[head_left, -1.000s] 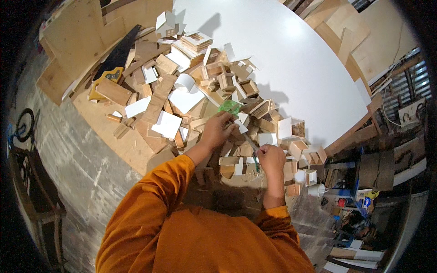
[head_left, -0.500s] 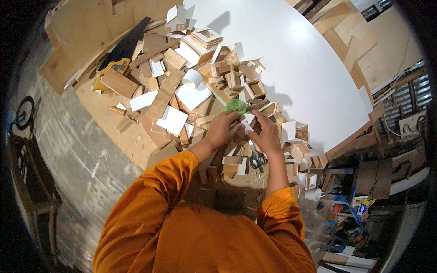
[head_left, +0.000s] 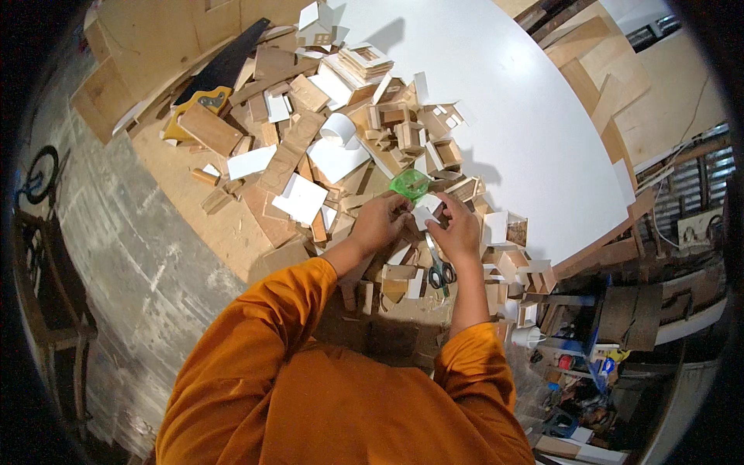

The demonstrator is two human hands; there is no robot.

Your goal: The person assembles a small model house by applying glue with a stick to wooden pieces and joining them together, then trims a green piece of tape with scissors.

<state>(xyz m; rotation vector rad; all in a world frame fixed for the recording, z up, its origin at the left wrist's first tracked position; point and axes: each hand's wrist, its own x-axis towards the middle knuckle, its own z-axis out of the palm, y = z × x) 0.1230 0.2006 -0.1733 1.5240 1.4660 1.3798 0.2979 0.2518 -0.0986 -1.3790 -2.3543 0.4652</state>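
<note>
A small white flat piece [head_left: 427,208] lies between my hands, its edge pinched by the fingers of my right hand [head_left: 460,232]. Close on its other side, my left hand [head_left: 377,225] has thumb and fingers pressed together. Whatever they grip is too small to make out. Just beyond the fingertips sits a green translucent dish [head_left: 411,184] with small bits in it. Scissors [head_left: 440,273] with dark handles lie beside my right wrist, blades pointing away from me.
Wooden blocks and offcuts [head_left: 291,151] crowd the work surface, among small box-like wooden models [head_left: 508,228]. A white paper roll [head_left: 338,129] stands among them. At the far left lies a handsaw [head_left: 203,102] with a yellow handle. A large white board [head_left: 535,139] extends to the right.
The view has shifted slightly. The white piece shows more fully between my hands, and my right fingers have closed in on it. The green dish is less covered by my fingers.
</note>
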